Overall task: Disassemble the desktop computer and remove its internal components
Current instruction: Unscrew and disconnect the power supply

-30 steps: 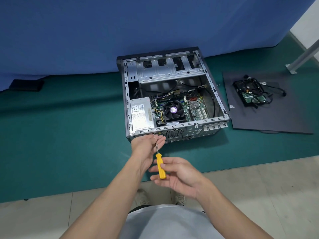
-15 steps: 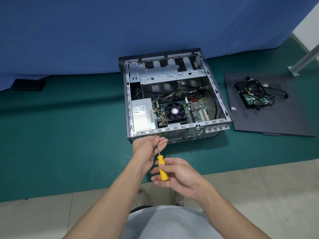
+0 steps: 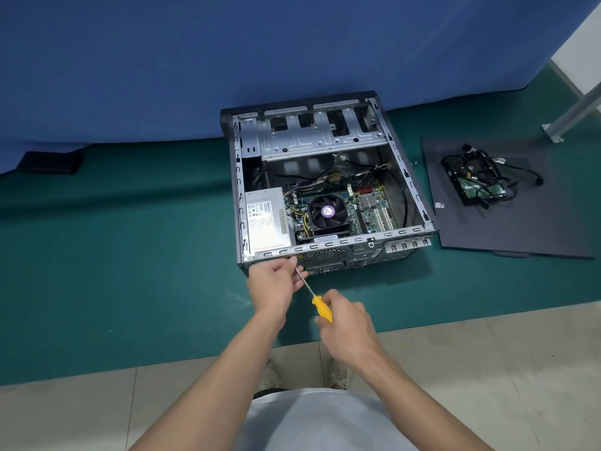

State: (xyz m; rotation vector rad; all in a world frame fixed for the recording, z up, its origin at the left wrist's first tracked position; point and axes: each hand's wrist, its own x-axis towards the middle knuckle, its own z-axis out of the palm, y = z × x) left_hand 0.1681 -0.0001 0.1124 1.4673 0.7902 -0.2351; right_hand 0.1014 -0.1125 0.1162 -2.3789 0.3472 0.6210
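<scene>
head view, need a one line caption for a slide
Right hand grips a yellow-handled screwdriver while the left hand guides its shaft at the near edge of the open computer case

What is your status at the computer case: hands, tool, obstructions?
Left hand pinches screwdriver shaft at computer case rear edge. Right hand grips yellow handle. Power supply, fan mounted inside. No obstruction seen.

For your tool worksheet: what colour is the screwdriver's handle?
Yellow; the head view shows the screwdriver best.
</scene>
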